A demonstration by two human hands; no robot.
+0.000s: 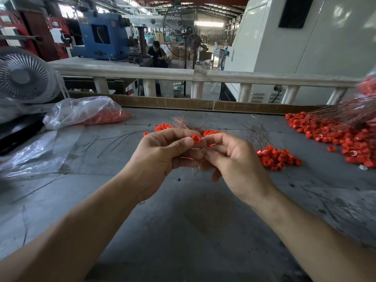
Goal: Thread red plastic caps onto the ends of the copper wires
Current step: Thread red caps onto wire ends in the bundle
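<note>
No writing can be read anywhere; the papers on the red wall far left are too small to make out.

The table [183,231] is grey, scratched and stained, with a cardboard strip [173,102] along its far edge. Behind it runs a pale railing [264,78], and beyond is a factory hall with a blue machine [101,35], a tall standing fan [183,35], a white cabinet [305,47] on the right and a seated person [156,52] far away. A small white fan [22,76] stands at the left.

Above the middle of the table, the left hand [160,157] pinches a red cap [196,139] between thumb and forefinger, its other fingers curled around a bundle of copper wires [183,123]. The right hand [234,159] touches it, with fingertips pinched together just beside the cap; what they hold is too thin to see.

A small heap of caps [278,157] lies right of the hands, a big heap [335,137] with long wires [345,112] lies far right, and more caps [162,127] lie behind the hands. A clear bag [85,110] with caps lies far left, an empty plastic sheet [34,153] nearer. Loose dark wires [114,141] lie on the table on the left.
</note>
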